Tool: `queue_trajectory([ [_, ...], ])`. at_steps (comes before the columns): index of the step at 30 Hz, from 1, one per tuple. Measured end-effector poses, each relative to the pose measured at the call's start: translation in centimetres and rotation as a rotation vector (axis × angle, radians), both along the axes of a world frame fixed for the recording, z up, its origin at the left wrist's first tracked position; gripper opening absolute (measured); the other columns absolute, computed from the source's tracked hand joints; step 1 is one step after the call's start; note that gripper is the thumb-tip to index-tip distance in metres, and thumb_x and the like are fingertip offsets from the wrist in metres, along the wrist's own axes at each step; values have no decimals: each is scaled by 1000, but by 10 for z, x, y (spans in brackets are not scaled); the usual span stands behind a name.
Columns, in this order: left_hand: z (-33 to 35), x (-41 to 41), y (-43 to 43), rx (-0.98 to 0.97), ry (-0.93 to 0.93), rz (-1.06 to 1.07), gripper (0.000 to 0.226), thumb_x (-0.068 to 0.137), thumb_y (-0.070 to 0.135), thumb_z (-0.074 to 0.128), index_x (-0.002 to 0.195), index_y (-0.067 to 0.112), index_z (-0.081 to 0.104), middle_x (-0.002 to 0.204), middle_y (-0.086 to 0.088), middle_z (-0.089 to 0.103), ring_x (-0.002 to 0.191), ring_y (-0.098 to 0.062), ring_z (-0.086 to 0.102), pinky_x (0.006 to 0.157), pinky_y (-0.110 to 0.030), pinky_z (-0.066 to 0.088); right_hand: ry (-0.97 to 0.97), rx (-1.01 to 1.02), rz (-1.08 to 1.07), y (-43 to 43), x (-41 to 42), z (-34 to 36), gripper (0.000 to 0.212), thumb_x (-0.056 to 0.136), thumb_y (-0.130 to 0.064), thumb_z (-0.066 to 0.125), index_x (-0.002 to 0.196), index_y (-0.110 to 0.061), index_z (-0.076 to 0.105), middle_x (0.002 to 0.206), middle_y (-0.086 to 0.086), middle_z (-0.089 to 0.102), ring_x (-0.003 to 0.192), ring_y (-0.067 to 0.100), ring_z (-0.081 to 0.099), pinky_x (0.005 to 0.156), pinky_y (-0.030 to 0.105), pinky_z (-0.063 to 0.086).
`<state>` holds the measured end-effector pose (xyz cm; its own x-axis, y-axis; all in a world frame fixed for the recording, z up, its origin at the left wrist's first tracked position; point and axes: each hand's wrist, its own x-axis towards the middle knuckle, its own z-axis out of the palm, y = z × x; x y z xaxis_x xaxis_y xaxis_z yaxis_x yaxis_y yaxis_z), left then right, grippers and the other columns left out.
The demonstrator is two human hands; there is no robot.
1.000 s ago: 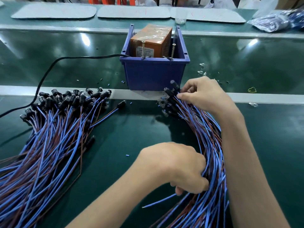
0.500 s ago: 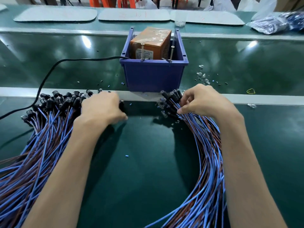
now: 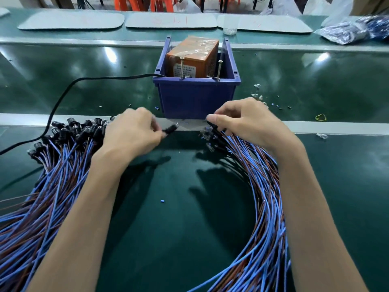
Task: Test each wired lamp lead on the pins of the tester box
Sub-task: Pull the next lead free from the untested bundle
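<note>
The lamp lead (image 3: 171, 129) I am working on lies just near of the blue bin (image 3: 195, 95). Its black lamp head points right, over the edge of the pale rail (image 3: 336, 127) that crosses the surface (image 3: 172, 228). My left hand (image 3: 134, 131) pinches that head between thumb and curled fingers; the lead's wire is hidden under the hand. My right hand (image 3: 250, 123) sits just to the right, apart from the left. Its fingers are curled over the lamp ends of the right bundle (image 3: 263, 186) and its thumb is laid along a black head there, so it grasps the top of that bundle.

The tester box (image 3: 191, 57), orange-brown and wrapped in clear tape, stands inside the blue bin on the far side of both hands. Two upright pins rise at the bin's near wall, the left pin (image 3: 182, 67) and the right pin (image 3: 220, 69). Neither hand touches them. A black cable (image 3: 63, 98) runs from the bin's left side and curves off to the near left.

The right bundle of blue and brown wires sweeps in an arc under my right forearm toward the near edge. The left pile (image 3: 52, 175) fans out under my left forearm, its black heads clustered beside the rail. A few loose clear lamps (image 3: 257, 94) lie right of the bin, with a yellow rubber band (image 3: 321, 117) further right. A small blue scrap (image 3: 162, 201) lies between my arms. Far off are pale mats (image 3: 71, 21) and a plastic bag (image 3: 353, 30).
</note>
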<state>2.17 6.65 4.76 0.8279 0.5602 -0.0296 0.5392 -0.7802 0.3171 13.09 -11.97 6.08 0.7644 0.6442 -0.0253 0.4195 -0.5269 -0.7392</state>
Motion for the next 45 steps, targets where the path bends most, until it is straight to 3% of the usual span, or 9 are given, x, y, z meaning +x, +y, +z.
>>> queue_trajectory([
  [4, 12, 3, -22, -156, -411, -120, 16, 80, 28, 72, 67, 29, 63, 58, 8, 59, 58, -15, 53, 62, -27, 41, 193, 145, 117, 15, -12, -1, 32, 92, -44, 56, 74, -22, 70, 67, -9, 64, 54, 0, 54, 55, 14, 41],
  [11, 13, 10, -59, -385, -706, -137, 13, 83, 25, 72, 76, 25, 62, 52, 9, 57, 45, -2, 48, 53, -18, 40, 329, 566, -38, 19, -17, 4, 23, 93, -28, 61, 74, -17, 69, 63, -3, 63, 51, 2, 48, 50, 12, 39],
  [15, 17, 14, -82, -949, -594, -47, 30, 92, 38, 59, 70, 19, 65, 48, 6, 60, 34, -4, 41, 38, -14, 33, 301, 739, -178, 19, -15, 10, 33, 97, -34, 53, 72, -15, 63, 63, 0, 58, 55, 8, 53, 54, 19, 44],
  [18, 17, 19, -92, -1412, -388, 113, 46, 97, 50, 37, 94, 14, 66, 75, 2, 72, 38, -5, 45, 40, -16, 33, 381, 927, -263, 18, -13, 15, 38, 102, -36, 42, 72, -15, 52, 69, 1, 65, 68, 13, 65, 68, 29, 56],
  [22, 12, 19, -89, -1823, -611, 424, 48, 102, 41, 29, 121, 6, 56, 87, 0, 68, 49, -4, 56, 36, -12, 34, 488, 1147, -334, 12, -9, 19, 40, 103, -41, 31, 75, -17, 41, 51, -2, 55, 49, 14, 60, 57, 28, 55],
  [27, 13, 17, -83, -1886, -911, 581, 42, 105, 29, 27, 125, 2, 53, 80, -2, 67, 46, -5, 55, 37, -14, 36, 456, 1145, -458, 5, 1, 18, 30, 102, -29, 43, 76, -16, 42, 47, -10, 29, 41, 7, 24, 43, 21, 28],
  [33, 12, 19, -83, -1833, -1128, 700, 28, 106, 20, 31, 112, 4, 54, 74, -4, 64, 39, -4, 54, 40, -13, 41, 391, 1012, -526, -3, 8, 14, 21, 100, -7, 41, 93, -7, 61, 63, -5, 33, 45, 3, 27, 43, 16, 27],
  [39, 13, 19, -84, -1828, -934, 489, 23, 102, 15, 42, 91, 6, 61, 59, 3, 66, 37, -1, 47, 39, -10, 38, 418, 1081, -435, -5, 9, 14, 27, 103, -36, 39, 92, -19, 58, 62, -7, 31, 46, 3, 25, 39, 16, 22],
  [45, 12, 18, -97, -1654, -747, 250, 10, 97, 12, 54, 88, 15, 50, 69, 3, 73, 39, 0, 44, 39, -9, 37, 341, 814, -344, -11, 10, 9, 25, 97, -23, 55, 80, -11, 70, 49, -12, 24, 43, 4, 18, 36, 15, 17],
])
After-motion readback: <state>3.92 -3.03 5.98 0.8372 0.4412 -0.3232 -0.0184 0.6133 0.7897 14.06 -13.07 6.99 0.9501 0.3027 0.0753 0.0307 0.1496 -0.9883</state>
